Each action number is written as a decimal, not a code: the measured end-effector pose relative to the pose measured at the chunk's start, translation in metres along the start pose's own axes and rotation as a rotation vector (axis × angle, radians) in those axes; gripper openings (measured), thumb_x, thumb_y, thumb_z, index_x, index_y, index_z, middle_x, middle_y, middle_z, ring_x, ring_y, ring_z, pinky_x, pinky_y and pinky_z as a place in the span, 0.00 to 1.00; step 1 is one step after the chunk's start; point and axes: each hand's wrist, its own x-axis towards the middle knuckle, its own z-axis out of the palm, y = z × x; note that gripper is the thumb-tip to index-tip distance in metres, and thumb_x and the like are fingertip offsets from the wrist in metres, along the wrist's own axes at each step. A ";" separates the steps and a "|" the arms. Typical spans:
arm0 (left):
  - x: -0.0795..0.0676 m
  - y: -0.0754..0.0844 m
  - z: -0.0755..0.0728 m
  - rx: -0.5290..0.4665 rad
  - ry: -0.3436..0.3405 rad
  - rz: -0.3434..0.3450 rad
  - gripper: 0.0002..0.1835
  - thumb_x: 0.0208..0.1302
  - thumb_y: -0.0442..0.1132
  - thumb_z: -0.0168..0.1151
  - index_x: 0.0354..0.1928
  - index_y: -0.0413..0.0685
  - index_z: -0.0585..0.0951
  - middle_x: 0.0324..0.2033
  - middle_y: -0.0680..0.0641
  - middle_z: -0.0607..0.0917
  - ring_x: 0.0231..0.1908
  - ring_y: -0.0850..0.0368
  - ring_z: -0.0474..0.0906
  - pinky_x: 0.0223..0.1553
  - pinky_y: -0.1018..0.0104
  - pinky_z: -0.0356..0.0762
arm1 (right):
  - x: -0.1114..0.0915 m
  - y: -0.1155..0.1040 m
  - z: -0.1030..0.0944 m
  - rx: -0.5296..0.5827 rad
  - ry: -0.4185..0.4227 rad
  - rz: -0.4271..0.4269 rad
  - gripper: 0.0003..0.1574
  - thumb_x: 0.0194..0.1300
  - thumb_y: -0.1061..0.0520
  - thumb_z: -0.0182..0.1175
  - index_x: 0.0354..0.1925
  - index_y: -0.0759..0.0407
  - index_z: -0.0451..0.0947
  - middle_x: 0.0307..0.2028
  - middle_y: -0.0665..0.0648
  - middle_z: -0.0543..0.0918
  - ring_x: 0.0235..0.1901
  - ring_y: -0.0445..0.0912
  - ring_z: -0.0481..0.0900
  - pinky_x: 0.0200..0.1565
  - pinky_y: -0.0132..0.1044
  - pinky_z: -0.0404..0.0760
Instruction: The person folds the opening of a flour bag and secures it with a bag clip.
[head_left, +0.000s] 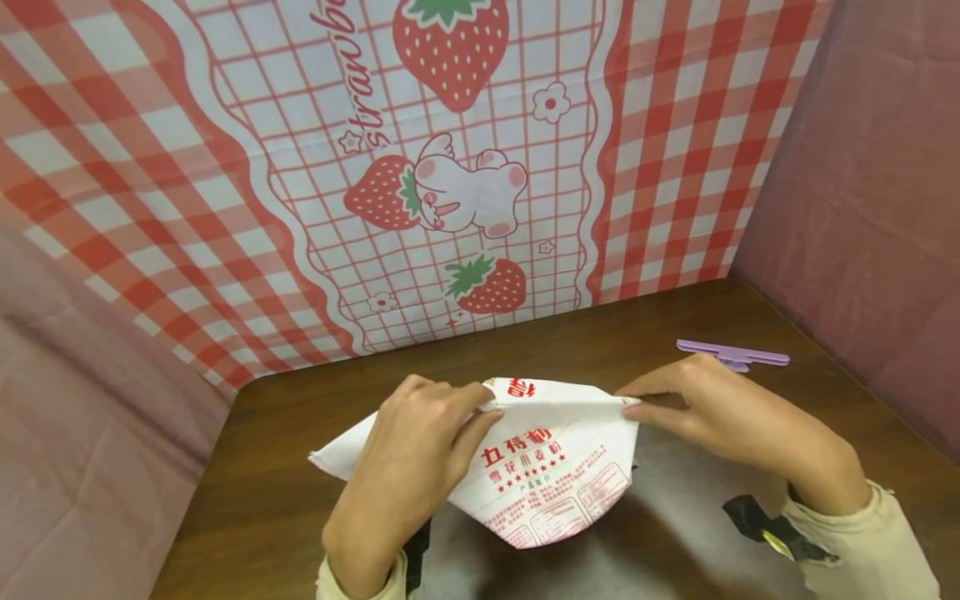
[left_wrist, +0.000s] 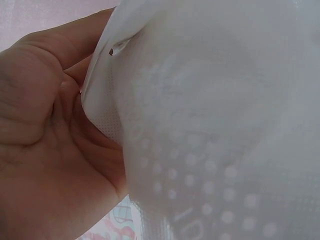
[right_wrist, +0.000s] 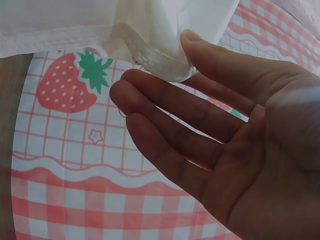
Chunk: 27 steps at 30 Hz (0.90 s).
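Note:
A white flour bag (head_left: 555,479) with red Chinese print is held up above the table, its top edge folded over. My left hand (head_left: 420,442) pinches that folded edge near its middle, between thumb and fingers. At the right end of the fold, my right hand (head_left: 723,412) pinches the corner with thumb and fingertips. A loose white corner sticks out to the left, behind the left hand. In the left wrist view the bag (left_wrist: 210,115) fills most of the picture beside the palm. The right wrist view shows the thumb against the bag's edge (right_wrist: 165,60).
A purple bag clip (head_left: 735,353) lies on the brown wooden table (head_left: 277,433) at the back right. Under the bag is a grey surface (head_left: 675,533). A strawberry-patterned cloth (head_left: 465,183) hangs behind, with pink cloth (head_left: 862,208) at the sides.

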 end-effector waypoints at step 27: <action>-0.002 -0.001 -0.002 0.007 -0.040 -0.025 0.03 0.55 0.43 0.62 0.29 0.54 0.79 0.16 0.61 0.77 0.17 0.70 0.69 0.35 0.70 0.68 | -0.003 0.003 -0.006 -0.025 0.048 -0.005 0.08 0.55 0.46 0.61 0.36 0.41 0.81 0.31 0.34 0.80 0.28 0.29 0.75 0.30 0.27 0.75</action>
